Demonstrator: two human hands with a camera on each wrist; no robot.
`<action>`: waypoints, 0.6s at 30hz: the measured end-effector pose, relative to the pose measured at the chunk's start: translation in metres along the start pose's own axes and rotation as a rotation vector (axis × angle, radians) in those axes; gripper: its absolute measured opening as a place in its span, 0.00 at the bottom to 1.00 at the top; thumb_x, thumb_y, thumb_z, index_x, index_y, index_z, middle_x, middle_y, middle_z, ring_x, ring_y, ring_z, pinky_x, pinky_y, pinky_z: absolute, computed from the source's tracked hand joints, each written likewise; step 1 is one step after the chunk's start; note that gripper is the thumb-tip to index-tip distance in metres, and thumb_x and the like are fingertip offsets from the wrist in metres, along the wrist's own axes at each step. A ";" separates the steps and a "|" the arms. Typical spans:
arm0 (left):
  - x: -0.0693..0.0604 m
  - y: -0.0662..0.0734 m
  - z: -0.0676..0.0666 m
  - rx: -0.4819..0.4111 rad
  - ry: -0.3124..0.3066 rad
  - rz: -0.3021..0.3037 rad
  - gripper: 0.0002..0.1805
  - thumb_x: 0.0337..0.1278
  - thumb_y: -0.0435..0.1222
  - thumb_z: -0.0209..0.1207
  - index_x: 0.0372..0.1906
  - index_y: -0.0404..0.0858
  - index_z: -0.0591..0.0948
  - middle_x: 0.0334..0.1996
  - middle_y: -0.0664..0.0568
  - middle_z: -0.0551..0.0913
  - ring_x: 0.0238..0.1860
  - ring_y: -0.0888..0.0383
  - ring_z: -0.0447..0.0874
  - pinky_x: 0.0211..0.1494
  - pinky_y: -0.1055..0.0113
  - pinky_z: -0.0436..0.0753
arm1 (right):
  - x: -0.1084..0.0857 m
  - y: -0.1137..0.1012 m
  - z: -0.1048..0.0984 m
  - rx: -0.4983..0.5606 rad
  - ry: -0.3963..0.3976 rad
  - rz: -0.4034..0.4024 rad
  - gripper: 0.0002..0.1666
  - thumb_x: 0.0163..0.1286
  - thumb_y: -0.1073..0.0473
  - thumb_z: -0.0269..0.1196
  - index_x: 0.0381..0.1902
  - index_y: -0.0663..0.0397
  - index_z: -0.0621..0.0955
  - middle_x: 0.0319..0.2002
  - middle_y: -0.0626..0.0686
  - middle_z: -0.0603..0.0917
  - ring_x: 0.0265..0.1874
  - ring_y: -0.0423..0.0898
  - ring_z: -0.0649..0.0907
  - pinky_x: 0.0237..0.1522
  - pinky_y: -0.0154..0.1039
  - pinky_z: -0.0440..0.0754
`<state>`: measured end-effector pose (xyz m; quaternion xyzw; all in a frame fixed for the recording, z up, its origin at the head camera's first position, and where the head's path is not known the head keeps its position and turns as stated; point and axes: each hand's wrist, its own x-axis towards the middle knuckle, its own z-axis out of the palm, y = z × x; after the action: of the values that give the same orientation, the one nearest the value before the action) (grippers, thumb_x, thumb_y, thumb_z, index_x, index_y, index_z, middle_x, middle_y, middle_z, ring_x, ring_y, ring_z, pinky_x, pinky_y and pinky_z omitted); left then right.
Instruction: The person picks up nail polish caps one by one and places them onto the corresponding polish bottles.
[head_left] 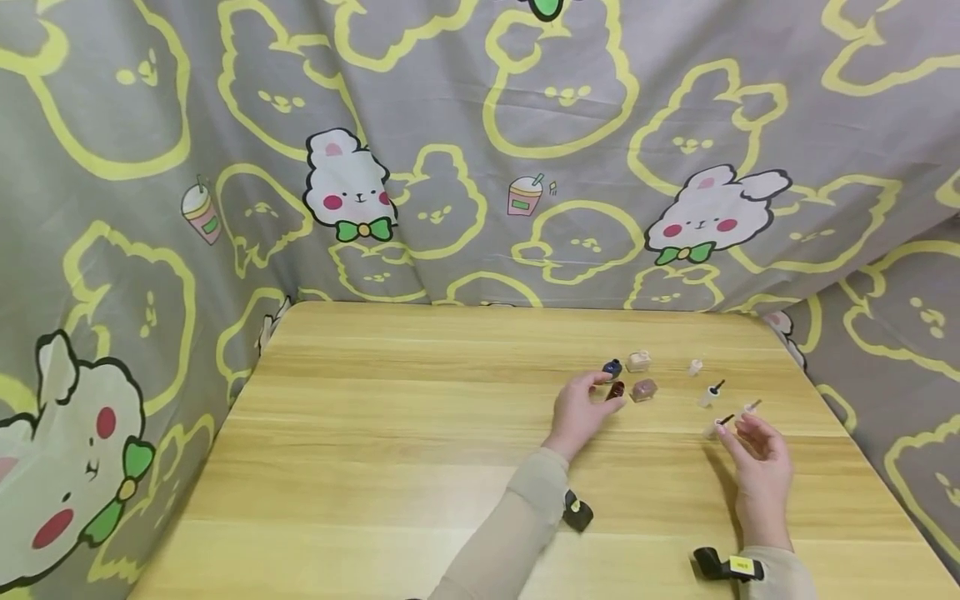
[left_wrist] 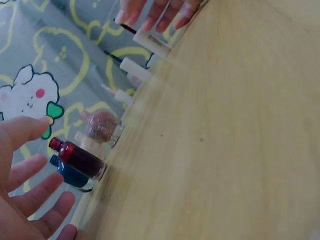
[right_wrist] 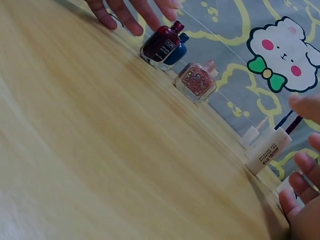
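Beside the uncapped dark red nail polish bottle [left_wrist: 82, 160] is my left hand [head_left: 581, 414], its fingers spread and gripping nothing. The blue nail polish bottle [head_left: 612, 368] stands just behind the red one. A pink glitter bottle [right_wrist: 196, 81] and a cream bottle [head_left: 639, 361] are to their right, both without caps. At the right, my right hand [head_left: 763, 467] hovers around white brush caps, thumb and fingers apart. Nearest to it is a white cap [right_wrist: 269, 150] standing with its dark brush upward. Another white cap [head_left: 710, 397] and a small cap [head_left: 695, 367] stand farther back.
The wooden table [head_left: 390, 450] holds the bottles and caps on its right half. A patterned curtain [head_left: 450, 108] hangs along the back and sides. Black straps with cameras [head_left: 577, 511] sit on the wrists.
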<state>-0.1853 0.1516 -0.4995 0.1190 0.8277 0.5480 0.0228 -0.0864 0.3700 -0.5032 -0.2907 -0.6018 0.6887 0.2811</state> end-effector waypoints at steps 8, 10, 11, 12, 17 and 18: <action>0.000 0.005 0.006 0.193 -0.003 -0.016 0.24 0.50 0.50 0.69 0.55 0.53 0.82 0.55 0.58 0.84 0.58 0.56 0.80 0.62 0.56 0.71 | 0.001 0.001 -0.003 -0.182 -0.063 0.054 0.22 0.57 0.66 0.72 0.49 0.46 0.79 0.35 0.32 0.81 0.37 0.27 0.79 0.40 0.13 0.72; -0.001 0.005 0.007 0.230 -0.006 -0.019 0.24 0.51 0.50 0.69 0.55 0.54 0.82 0.55 0.58 0.84 0.58 0.56 0.79 0.60 0.57 0.71 | 0.001 0.001 -0.003 -0.213 -0.075 0.049 0.21 0.58 0.66 0.71 0.48 0.47 0.79 0.34 0.30 0.81 0.37 0.26 0.79 0.40 0.13 0.72; -0.001 0.005 0.007 0.247 -0.008 -0.022 0.24 0.51 0.50 0.69 0.55 0.54 0.82 0.56 0.58 0.83 0.58 0.56 0.79 0.60 0.58 0.70 | 0.001 0.001 -0.003 -0.228 -0.079 0.049 0.21 0.58 0.65 0.71 0.48 0.46 0.79 0.33 0.29 0.81 0.37 0.26 0.78 0.40 0.13 0.72; -0.001 0.006 0.008 0.259 -0.009 -0.025 0.24 0.51 0.50 0.69 0.55 0.54 0.82 0.56 0.58 0.83 0.58 0.56 0.79 0.59 0.58 0.70 | 0.001 0.001 -0.002 -0.245 -0.082 0.047 0.20 0.58 0.65 0.71 0.48 0.46 0.79 0.33 0.28 0.81 0.37 0.25 0.78 0.39 0.13 0.72; -0.001 0.006 0.010 0.305 -0.008 -0.038 0.23 0.51 0.51 0.68 0.55 0.56 0.82 0.54 0.59 0.84 0.56 0.57 0.79 0.57 0.60 0.69 | 0.001 0.002 -0.002 -0.344 -0.093 0.021 0.18 0.60 0.63 0.70 0.47 0.45 0.79 0.31 0.25 0.79 0.36 0.23 0.77 0.38 0.12 0.71; -0.001 0.006 0.011 0.311 -0.005 -0.040 0.23 0.51 0.51 0.68 0.55 0.56 0.82 0.54 0.59 0.84 0.55 0.57 0.79 0.57 0.61 0.69 | 0.001 0.002 -0.002 -0.352 -0.094 0.020 0.18 0.60 0.63 0.70 0.47 0.45 0.79 0.31 0.25 0.79 0.35 0.22 0.77 0.38 0.12 0.71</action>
<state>-0.1819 0.1634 -0.4980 0.1060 0.9046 0.4124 0.0171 -0.0855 0.3720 -0.5060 -0.3089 -0.7227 0.5883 0.1905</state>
